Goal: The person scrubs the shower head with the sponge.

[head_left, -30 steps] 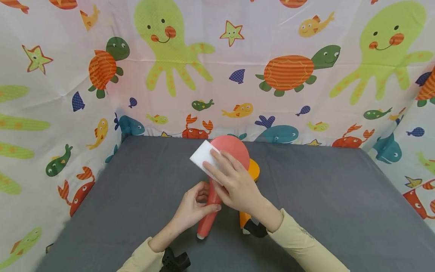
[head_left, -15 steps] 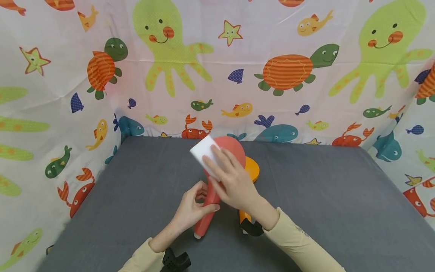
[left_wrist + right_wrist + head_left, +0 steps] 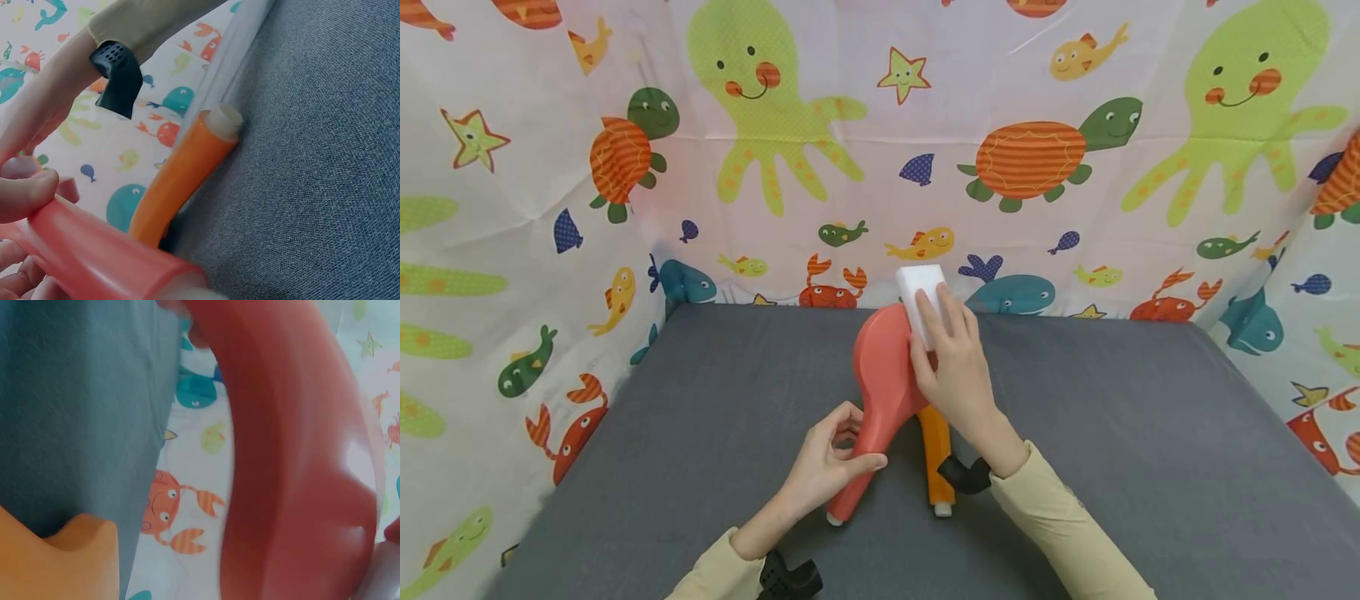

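Observation:
In the head view, my left hand (image 3: 823, 458) grips the handle of a coral-red shower head (image 3: 880, 392), thumb across the near side. The shower head is held tilted, its round end up and its whitish connector end down. My right hand (image 3: 958, 375) holds a white sponge (image 3: 917, 292) against the round end's right edge. In the left wrist view, my left thumb (image 3: 31, 194) lies on the coral handle (image 3: 106, 250). The coral shower head (image 3: 281, 456) fills much of the right wrist view, hiding most of the right hand.
Behind the coral one, an orange shower head (image 3: 936, 458) lies on the grey cloth-covered table (image 3: 1112, 467), its round end hidden. Its pale connector (image 3: 226, 119) shows in the left wrist view. A sea-animal curtain (image 3: 850, 183) encloses the back and sides.
The sponge has moved from the left of the round end to its right edge. The coral shower head has turned, showing more of its side. The left hand keeps its grip.

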`<state>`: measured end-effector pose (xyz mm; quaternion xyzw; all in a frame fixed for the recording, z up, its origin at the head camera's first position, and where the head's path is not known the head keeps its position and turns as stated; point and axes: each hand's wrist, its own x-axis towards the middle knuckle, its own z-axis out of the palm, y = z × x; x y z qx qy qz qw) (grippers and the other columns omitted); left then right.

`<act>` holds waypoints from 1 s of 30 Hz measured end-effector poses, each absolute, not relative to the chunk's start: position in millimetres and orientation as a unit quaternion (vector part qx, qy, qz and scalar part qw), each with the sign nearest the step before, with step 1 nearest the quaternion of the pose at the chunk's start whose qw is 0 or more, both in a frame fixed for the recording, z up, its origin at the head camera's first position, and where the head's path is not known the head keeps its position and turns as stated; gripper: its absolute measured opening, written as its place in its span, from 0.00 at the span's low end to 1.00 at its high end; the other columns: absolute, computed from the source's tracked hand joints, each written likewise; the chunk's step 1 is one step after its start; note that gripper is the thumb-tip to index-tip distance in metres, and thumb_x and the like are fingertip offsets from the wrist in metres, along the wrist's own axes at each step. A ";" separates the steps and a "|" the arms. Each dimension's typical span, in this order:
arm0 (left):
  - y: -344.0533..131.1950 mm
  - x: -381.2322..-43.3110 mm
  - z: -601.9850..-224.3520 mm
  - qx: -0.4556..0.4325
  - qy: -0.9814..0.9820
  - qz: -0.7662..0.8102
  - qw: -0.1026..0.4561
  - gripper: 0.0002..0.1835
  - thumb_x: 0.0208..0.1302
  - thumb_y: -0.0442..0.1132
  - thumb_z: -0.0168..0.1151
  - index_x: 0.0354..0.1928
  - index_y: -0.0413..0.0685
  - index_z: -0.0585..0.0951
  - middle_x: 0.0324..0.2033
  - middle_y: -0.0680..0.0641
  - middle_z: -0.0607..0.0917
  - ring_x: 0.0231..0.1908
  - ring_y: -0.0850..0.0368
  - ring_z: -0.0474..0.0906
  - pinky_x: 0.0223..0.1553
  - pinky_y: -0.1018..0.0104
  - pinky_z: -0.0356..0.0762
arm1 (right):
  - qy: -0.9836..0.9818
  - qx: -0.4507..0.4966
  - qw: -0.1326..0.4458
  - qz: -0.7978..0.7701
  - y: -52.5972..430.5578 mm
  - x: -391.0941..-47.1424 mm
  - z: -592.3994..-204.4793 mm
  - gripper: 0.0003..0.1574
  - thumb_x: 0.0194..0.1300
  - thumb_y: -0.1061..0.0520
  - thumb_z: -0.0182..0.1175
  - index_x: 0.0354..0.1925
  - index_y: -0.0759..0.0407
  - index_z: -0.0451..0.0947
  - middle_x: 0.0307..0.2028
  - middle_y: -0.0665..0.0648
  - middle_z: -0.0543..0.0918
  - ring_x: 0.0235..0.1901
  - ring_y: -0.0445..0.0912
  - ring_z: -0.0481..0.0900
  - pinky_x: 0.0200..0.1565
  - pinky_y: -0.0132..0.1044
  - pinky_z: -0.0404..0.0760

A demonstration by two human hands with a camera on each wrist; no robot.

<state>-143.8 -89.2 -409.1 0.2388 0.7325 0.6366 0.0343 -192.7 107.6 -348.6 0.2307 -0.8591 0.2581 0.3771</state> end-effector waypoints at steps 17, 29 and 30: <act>-91.2 -150.2 -411.7 0.249 0.696 0.673 0.022 0.16 0.51 0.28 0.68 0.41 0.39 0.74 0.36 0.43 0.80 0.36 0.53 0.77 0.41 0.63 0.77 | -0.836 0.338 0.348 0.256 112.6 -194.4 -349.6 0.31 0.62 0.59 0.55 0.64 0.57 0.66 0.67 0.63 0.58 0.63 0.59 0.57 0.56 0.54 0.68; -91.2 -151.0 -414.2 0.244 0.681 0.690 0.003 0.20 0.49 0.26 0.68 0.45 0.34 0.73 0.36 0.44 0.80 0.36 0.56 0.77 0.37 0.64 0.79 | -0.808 0.461 0.328 0.164 91.6 -162.5 -361.1 0.32 0.58 0.60 0.59 0.62 0.58 0.68 0.66 0.65 0.60 0.64 0.60 0.56 0.63 0.50 0.60; -91.0 -150.8 -414.2 0.242 0.679 0.693 0.004 0.22 0.49 0.25 0.68 0.47 0.34 0.73 0.37 0.45 0.80 0.37 0.57 0.77 0.37 0.65 0.79 | -0.804 0.476 0.322 0.153 90.5 -159.7 -362.7 0.32 0.57 0.59 0.60 0.62 0.58 0.69 0.66 0.65 0.60 0.65 0.59 0.56 0.63 0.49 0.60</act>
